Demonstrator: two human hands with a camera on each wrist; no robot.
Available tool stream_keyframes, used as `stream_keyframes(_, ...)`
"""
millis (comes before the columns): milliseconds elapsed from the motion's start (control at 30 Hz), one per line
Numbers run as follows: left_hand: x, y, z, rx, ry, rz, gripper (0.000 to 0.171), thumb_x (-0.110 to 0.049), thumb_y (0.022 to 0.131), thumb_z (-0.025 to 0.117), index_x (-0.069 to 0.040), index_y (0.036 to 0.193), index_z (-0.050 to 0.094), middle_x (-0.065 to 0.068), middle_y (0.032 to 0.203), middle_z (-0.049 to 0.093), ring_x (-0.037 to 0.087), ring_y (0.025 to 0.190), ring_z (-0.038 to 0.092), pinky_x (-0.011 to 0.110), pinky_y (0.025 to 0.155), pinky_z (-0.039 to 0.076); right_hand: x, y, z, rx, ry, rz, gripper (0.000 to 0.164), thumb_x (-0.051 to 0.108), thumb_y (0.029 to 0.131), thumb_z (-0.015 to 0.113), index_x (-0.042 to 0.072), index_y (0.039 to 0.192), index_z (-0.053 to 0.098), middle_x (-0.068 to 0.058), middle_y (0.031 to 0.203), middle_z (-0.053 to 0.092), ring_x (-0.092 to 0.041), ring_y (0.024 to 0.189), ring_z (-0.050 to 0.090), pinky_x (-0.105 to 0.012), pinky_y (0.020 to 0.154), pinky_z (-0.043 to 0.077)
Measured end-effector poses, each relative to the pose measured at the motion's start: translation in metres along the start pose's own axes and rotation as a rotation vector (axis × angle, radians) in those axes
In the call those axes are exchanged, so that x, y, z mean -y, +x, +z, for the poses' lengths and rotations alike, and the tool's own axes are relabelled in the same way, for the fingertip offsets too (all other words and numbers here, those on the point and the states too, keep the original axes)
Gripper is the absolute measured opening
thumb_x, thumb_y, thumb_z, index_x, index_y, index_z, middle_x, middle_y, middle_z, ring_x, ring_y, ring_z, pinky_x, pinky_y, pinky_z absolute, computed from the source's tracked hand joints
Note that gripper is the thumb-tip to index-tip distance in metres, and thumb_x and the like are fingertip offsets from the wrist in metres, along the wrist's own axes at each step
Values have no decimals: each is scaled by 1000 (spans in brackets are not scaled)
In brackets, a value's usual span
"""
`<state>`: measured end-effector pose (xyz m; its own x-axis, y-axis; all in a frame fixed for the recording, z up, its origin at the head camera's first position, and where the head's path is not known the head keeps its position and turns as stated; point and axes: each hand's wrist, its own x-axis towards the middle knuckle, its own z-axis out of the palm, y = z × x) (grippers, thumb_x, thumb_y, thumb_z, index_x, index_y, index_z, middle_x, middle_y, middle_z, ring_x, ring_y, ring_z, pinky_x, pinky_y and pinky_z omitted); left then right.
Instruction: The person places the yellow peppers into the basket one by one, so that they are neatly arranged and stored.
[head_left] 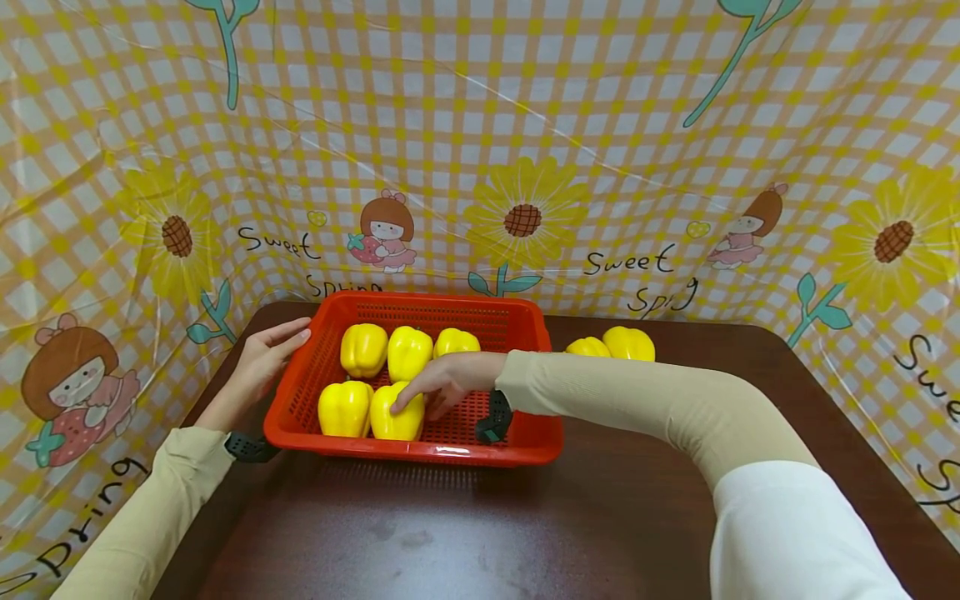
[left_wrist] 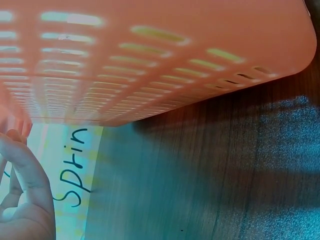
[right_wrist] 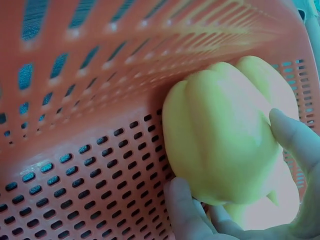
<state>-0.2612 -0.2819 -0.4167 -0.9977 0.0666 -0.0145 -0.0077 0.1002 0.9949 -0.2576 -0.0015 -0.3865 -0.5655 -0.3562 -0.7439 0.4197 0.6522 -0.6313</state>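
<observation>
Inside the red basket (head_left: 480, 451), my right hand (head_left: 453, 383) grips a yellow bell pepper (right_wrist: 220, 135). The thumb presses one side and the fingers curl around the other. That pepper sits in the front row, right beside another yellow bell pepper (head_left: 344, 408). Behind them stand three more: one bell pepper (head_left: 364, 350) at the left, a middle bell pepper (head_left: 409, 353) and a bell pepper (head_left: 457, 342) partly behind my right hand. At the basket's left rim, my left hand (head_left: 262, 362) rests its extended fingers, seen low at the side of the left wrist view.
Two yellow bell peppers (head_left: 628, 343) lie on the dark wooden table (head_left: 465, 533) right of the basket, partly hidden by my right sleeve. A checked, flower-printed cloth (head_left: 480, 125) hangs around the table's back and sides.
</observation>
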Motion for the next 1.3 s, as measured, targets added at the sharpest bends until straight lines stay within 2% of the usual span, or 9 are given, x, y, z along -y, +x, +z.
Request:
stream_keyframes(267, -2, -3, 1, -1, 25, 10, 60, -26, 98, 56, 4, 146, 35, -27, 93, 61, -6, 79, 65, 16, 70, 56, 2, -6, -1, 11, 15, 18, 66, 21, 86, 71, 1, 139, 37, -23, 142, 41, -34, 130, 45, -40, 109, 41)
stream_keyframes(633, -1, -3, 1, -17, 62, -1, 59, -27, 98, 56, 1, 146, 37, -28, 93, 57, -7, 79, 64, 15, 70, 56, 6, -21, -5, -13, 44, 1, 71, 13, 86, 71, 0, 145, 33, -18, 150, 35, -32, 132, 43, -38, 110, 41)
stream_keyframes(800, -2, -5, 2, -18, 70, -8, 60, -29, 97, 56, 1, 146, 38, -26, 93, 57, -7, 79, 64, 16, 71, 56, 9, -29, -11, -25, 59, -31, 64, 11, 85, 71, 1, 141, 41, -16, 149, 35, -32, 131, 44, -36, 109, 42)
stream_keyframes(867, -2, -6, 2, -16, 66, -9, 60, -28, 97, 57, 1, 146, 38, -26, 93, 57, -6, 79, 64, 16, 71, 56, 8, -34, -15, -16, 43, -67, 60, 12, 85, 71, 1, 139, 46, -15, 149, 37, -30, 128, 47, -35, 107, 44)
stream_keyframes(967, -3, -7, 3, -14, 61, -4, 60, -28, 97, 57, 2, 145, 38, -26, 93, 58, -6, 79, 64, 16, 71, 56, 3, -47, -24, 19, -12, -195, 46, 14, 90, 66, 0, 132, 55, -12, 145, 43, -30, 123, 50, -35, 104, 47)
stream_keyframes(1100, -4, -8, 3, -19, 53, -2, 59, -27, 97, 57, 3, 145, 38, -27, 92, 60, -6, 79, 64, 16, 70, 56, 0, -64, -32, 24, -6, -294, 32, 18, 91, 65, 1, 117, 67, -7, 143, 45, -26, 111, 57, -35, 103, 47)
stream_keyframes(1200, -3, -7, 1, -19, 54, -7, 59, -27, 97, 57, 2, 145, 38, -27, 91, 59, -6, 79, 64, 15, 70, 56, 4, -69, -32, -9, 40, -257, 33, 20, 87, 71, 2, 115, 69, -5, 147, 41, -20, 101, 58, -35, 103, 46)
stream_keyframes(1300, -2, -6, 0, -19, 58, -10, 59, -27, 97, 57, 2, 146, 38, -28, 91, 59, -6, 79, 64, 15, 71, 56, 9, -70, -33, -15, 56, -228, 43, 14, 89, 68, 0, 128, 60, -7, 141, 48, -18, 98, 57, -35, 106, 44)
